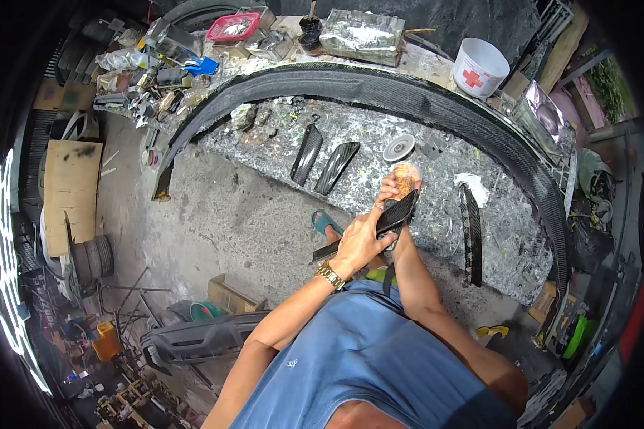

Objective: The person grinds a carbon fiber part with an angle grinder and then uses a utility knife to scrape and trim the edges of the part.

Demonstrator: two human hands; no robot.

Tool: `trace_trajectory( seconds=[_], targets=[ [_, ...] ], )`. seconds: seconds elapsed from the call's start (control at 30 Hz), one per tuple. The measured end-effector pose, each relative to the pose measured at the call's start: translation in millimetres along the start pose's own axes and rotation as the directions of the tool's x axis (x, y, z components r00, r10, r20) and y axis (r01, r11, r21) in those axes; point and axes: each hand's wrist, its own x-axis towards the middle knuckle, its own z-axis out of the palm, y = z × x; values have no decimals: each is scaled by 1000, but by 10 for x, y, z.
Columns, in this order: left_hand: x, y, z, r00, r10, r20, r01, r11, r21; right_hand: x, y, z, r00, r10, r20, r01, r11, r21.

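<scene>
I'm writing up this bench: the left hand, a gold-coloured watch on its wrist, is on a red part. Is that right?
Not red: the head view shows a black part. The left hand and the gold-coloured watch are as you say.

The held strip [399,212] is black, the shirt [358,336] blue, the watch [330,274] gold; the long arch [336,84] is woven black, the basket [228,37] pink, the bucket [481,58] white with a red cross.

Right hand [388,188]: palm hidden behind black part [401,210]. Black part: partly covered by left hand [358,244]. Watch [329,275]: dial unreadable. Tub [482,63]: small print illegible. Shirt [350,339]: cut off by bottom edge. Lower-left clutter [139,404]: too small to identify.
</scene>
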Motion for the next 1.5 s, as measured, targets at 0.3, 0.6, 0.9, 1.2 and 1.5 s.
trace_trajectory(
  seconds=[0.3, 0.6, 0.9, 1.2, 1.5],
  targets=[
    [-96, -18, 291, 1000, 0, 13, 0, 1000, -2, -681, 447, 556, 533, -594, -603, -282, 547, -788],
    [-154, 45, 173, 994, 112, -4, -112, 994, -12, -825, 233, 730, 653, -520, -550, -361, 425, -830],
    [-363, -206, -1146, 987, -160, -9, 29, 233, -972, -1083, -473, 886, 770, -141, -622, -422, 618, -663],
    [-633, -346, -1496, 975, -222, 30, 31, 2, -1000, -1194, -369, 1299, 632, -408, -659, -629, 227, -743],
    [-599, -187, -1516, 998, -64, -27, -26, 17, -1000, -1061, -448, 1512, 563, -479, -674, -791, -75, -608]
  ],
)
